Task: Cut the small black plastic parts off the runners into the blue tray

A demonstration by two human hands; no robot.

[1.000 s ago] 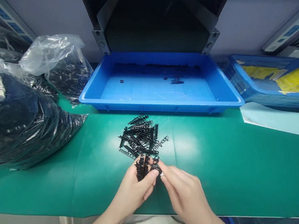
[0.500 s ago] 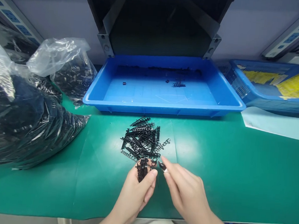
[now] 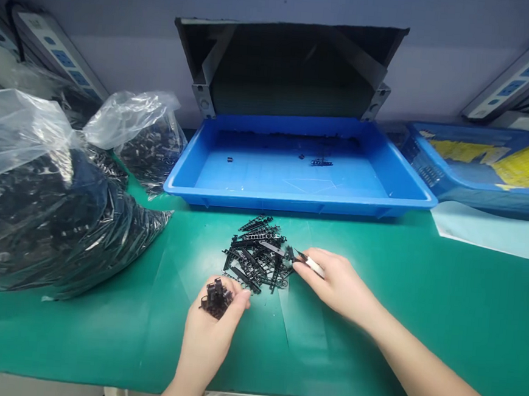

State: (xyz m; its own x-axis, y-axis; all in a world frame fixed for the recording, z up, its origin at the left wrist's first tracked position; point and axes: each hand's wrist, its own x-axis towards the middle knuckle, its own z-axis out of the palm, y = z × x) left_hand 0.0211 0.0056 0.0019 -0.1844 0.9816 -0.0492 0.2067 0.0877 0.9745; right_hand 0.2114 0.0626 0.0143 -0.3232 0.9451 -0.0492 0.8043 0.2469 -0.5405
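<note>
My left hand (image 3: 215,322) is closed around a bunch of small black plastic parts (image 3: 217,298), close to the near left side of the pile. My right hand (image 3: 331,282) grips a slim white-handled tool (image 3: 316,267) with a dark front end, at the pile's right edge. Motion blurs the tool's front end, so its kind cannot be made out. Between and beyond both hands lies a loose pile of black plastic strips (image 3: 253,261), several with rings or ladder-like slots, on the green mat (image 3: 362,352).
Behind the pile stands a shallow blue tray (image 3: 246,198) with a few black pieces (image 3: 321,163) in it. Clear plastic bags (image 3: 60,231) filled with black parts bulge on the left. A blue basket (image 3: 476,190) with yellow papers and a pale sheet (image 3: 486,231) are at right.
My hands have moved apart. The left, with its bunch, went left; the right, with the tool, went forward to the pile's right edge. The camera view has shifted slightly.
</note>
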